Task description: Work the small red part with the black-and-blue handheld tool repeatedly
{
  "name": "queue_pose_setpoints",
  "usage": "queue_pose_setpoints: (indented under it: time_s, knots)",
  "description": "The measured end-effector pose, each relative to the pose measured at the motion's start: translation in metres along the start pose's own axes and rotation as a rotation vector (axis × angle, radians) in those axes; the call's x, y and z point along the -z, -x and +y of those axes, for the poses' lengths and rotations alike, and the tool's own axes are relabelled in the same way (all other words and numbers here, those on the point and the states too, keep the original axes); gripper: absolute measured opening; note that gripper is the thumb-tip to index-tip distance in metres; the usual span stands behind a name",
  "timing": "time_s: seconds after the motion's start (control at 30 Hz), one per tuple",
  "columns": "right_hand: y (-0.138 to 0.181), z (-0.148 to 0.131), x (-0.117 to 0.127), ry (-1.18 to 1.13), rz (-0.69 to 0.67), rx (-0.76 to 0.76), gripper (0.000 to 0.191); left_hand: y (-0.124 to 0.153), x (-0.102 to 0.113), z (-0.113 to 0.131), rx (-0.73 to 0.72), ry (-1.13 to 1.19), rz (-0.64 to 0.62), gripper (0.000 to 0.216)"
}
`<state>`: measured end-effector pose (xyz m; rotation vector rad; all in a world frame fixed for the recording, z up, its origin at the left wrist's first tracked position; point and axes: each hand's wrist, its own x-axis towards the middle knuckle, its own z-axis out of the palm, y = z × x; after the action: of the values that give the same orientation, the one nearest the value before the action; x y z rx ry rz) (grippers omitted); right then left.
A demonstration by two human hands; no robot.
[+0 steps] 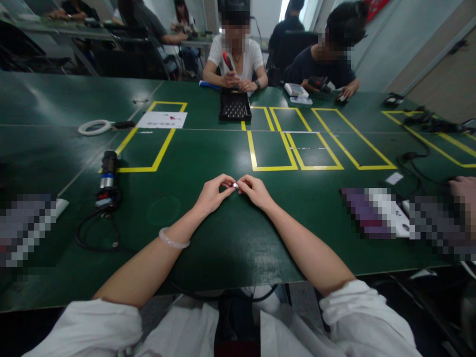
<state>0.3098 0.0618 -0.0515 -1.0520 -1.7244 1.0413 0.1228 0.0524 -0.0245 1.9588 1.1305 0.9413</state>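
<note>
Just above the green table (208, 248), my left hand (215, 193) and my right hand (255, 190) meet at their fingertips. Between them is a small shiny silvery piece (235, 185), too small for me to tell its kind. Both hands pinch it with thumb and fingers, which cover part of it. A pale bangle (174, 239) circles my left wrist.
A cylindrical black-and-silver tool (107, 173) with a cable lies left. Across the table a person (236, 59) holds a red-and-black tool (227, 61) over a black tray (235, 115). Another person (323, 64) works beside. Yellow tape outlines (275, 169) and a paper sheet (156, 119) lie ahead.
</note>
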Motion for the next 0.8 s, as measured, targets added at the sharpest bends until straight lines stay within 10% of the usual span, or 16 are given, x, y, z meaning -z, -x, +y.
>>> queue_pose_setpoints:
  time_s: [0.57,0.8]
  knots:
    - [-0.001,0.0,-0.002,0.016,0.013,0.047,0.021,-0.003,0.008,-0.001,0.065,-0.041,-0.012,0.033]
    - [-0.001,-0.003,-0.001,0.046,0.031,0.016,0.02,0.012,0.073,-0.008,0.102,-0.41,-0.011,0.053]
